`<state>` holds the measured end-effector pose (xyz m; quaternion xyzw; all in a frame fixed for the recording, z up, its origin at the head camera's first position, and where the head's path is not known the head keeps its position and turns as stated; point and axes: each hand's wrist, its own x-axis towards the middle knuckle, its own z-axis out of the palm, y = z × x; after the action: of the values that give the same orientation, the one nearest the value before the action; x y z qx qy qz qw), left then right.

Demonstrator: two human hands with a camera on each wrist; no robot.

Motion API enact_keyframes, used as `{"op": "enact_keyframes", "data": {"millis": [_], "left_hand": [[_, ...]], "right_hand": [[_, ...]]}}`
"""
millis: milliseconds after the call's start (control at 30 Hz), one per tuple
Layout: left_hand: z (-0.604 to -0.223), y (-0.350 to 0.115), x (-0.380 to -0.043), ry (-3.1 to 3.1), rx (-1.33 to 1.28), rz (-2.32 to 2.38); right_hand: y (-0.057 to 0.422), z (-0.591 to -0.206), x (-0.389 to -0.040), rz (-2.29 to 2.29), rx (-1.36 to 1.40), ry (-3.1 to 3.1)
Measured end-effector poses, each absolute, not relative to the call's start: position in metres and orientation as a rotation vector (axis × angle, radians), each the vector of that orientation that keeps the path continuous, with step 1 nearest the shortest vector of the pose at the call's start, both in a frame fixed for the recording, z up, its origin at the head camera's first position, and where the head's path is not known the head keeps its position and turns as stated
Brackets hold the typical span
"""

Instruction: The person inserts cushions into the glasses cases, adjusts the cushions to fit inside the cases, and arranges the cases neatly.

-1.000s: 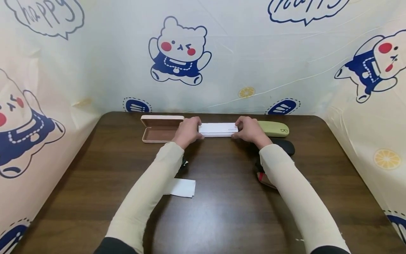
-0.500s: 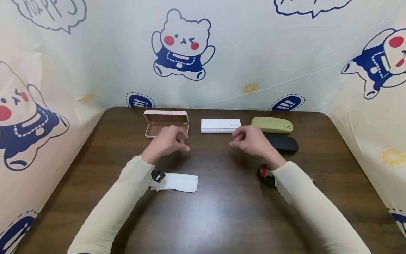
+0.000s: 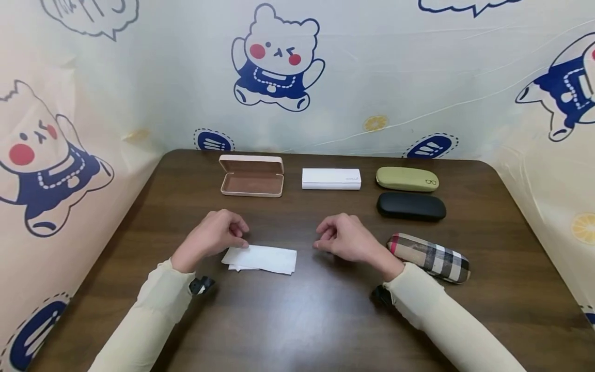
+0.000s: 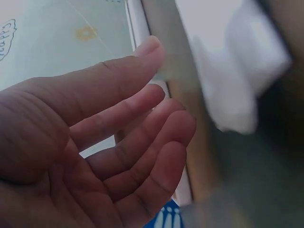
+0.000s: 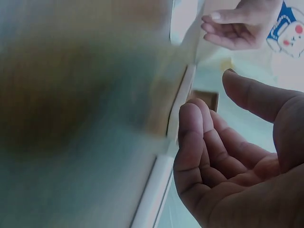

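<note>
My left hand [image 3: 215, 235] hovers by the left end of a folded white cloth [image 3: 265, 259], its fingers loosely bent around nothing. In the left wrist view the cloth [image 4: 237, 61] lies apart from the fingertips [image 4: 183, 126]. My right hand [image 3: 348, 238] hangs over the table between the cloth and a plaid glasses case [image 3: 429, 256], also with bent fingers and nothing in them. At the back lie a closed white case [image 3: 331, 179] and, to its left, an open glasses case [image 3: 253, 183] with a brown lining.
A green glasses case [image 3: 406, 179] and a black glasses case [image 3: 411, 206] lie at the back right, above the plaid one. The brown wooden table [image 3: 288, 330] is backed by a printed curtain [image 3: 353, 67].
Both hands have let go of the white case and drawn back toward me. The left has come down beside the cloth. The white case stays at the back.
</note>
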<state>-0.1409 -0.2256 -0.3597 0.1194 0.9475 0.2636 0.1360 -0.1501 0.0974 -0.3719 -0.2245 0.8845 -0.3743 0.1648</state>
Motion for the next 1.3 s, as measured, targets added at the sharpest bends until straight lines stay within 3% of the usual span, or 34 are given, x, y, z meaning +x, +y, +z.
{"op": "enact_keyframes", "data": {"millis": [633, 867, 1033, 1300], "left_hand": [[-0.380, -0.238, -0.131, 2.716, 0.206, 0.662], [-0.380, -0.240, -0.128, 2.686, 0.268, 0.756], [-0.379, -0.246, -0.125, 2.614, 0.299, 0.914], [-0.385, -0.258, -0.127, 2.427, 0.134, 1.211]], "right_hand": [[0.042, -0.395, -0.143, -0.911, -0.763, 2.571], [0.028, -0.398, -0.140, -0.784, -0.753, 2.617], [0.026, -0.398, -0.139, -0.872, -0.773, 2.593], [0.029, -0.396, -0.146, -1.172, -0.672, 2.482]]}}
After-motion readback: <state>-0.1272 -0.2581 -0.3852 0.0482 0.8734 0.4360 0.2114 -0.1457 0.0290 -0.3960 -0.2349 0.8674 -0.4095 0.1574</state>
